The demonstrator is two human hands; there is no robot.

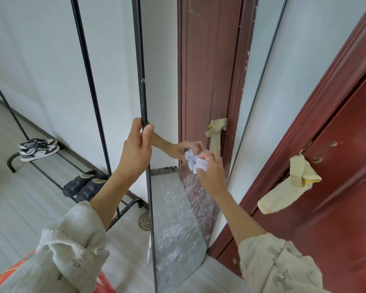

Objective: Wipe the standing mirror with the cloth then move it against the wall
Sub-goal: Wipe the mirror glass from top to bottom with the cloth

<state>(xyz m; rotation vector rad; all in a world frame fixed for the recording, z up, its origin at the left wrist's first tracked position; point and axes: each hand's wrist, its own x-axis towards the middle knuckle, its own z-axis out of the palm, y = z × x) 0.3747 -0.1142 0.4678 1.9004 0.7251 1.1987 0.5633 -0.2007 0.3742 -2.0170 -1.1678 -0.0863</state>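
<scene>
Two hands share the job: the left hand (138, 149) keeps a narrow grip around the standing mirror's (173, 208) black frame edge, while the right hand (209, 172) holds the bunched cloth (193, 161) against the glass. Hard wiping could likely tip the mirror toward the door (336, 187).

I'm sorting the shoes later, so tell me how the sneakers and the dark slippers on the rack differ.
The sneakers are grey and white, lace-up and closed; the slippers are solid dark, open-backed, with a quilted upper. The sneakers sit at the rack's far end, the slippers at the end nearer the mirror. Both pairs rest side by side on the same low black rack along the wall.
</scene>
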